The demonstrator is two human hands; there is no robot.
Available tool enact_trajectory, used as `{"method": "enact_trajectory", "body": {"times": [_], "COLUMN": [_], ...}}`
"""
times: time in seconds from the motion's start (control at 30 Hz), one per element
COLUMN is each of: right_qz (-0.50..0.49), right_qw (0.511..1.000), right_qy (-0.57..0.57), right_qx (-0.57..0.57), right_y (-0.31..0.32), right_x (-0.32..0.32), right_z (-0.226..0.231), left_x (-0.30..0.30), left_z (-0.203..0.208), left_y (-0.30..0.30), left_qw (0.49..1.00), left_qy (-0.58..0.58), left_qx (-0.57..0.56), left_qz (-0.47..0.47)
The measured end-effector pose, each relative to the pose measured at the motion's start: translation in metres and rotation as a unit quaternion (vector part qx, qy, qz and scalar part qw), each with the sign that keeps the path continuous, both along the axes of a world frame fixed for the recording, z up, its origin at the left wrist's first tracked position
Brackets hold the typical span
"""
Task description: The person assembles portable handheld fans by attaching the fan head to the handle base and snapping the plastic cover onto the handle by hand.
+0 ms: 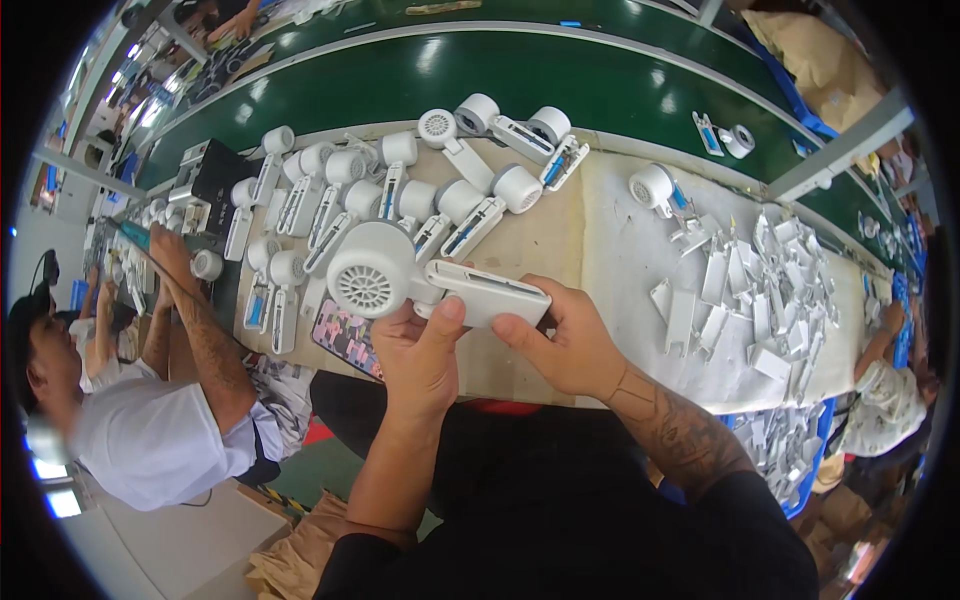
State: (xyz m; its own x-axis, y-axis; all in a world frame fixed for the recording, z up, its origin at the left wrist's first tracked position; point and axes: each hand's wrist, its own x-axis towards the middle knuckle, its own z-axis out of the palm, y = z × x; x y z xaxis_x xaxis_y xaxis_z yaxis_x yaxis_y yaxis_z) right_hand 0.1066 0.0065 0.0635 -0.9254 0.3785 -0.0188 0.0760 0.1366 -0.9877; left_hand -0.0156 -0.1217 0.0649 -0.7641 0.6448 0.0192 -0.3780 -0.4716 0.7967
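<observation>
I hold a white handheld fan (400,280) over the near edge of the beige worktable (560,250). Its round grilled head points left and its flat handle points right. My left hand (420,355) grips it under the neck, thumb up against the handle. My right hand (565,335) clasps the handle's right end from below. Behind the fan, several more white fans (400,195) of the same kind lie side by side with open handles showing blue parts.
A pile of white plastic handle covers (750,290) lies at the right. A patterned phone (345,335) rests by my left hand. A green conveyor belt (600,85) runs behind the table. A person in a white shirt (150,430) works at the left; another sits far right.
</observation>
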Motion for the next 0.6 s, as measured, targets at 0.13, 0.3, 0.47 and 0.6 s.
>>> {"method": "enact_trajectory", "body": {"times": [0.13,0.3,0.47,0.6], "right_qz": [-0.117,-0.139,-0.169,-0.138], "right_qw": [0.991,0.861,0.856,0.842], "right_qy": [0.028,0.216,0.218,0.218], "right_qx": [0.052,0.439,0.438,0.473], "right_y": [-0.010,-0.002,-0.003,-0.003], "right_x": [-0.014,-0.029,-0.035,-0.037], "right_z": [0.006,0.003,-0.017,-0.020], "left_x": [-0.005,-0.007,-0.003,-0.006], "left_z": [-0.005,-0.007,-0.009,-0.019], "left_y": [0.003,0.012,0.018,0.009], "left_qw": [0.998,0.999,0.998,0.998], "left_qy": [0.010,-0.010,0.002,0.002], "left_qx": [-0.053,-0.047,-0.053,-0.060], "left_qz": [0.035,0.024,0.022,0.023]}}
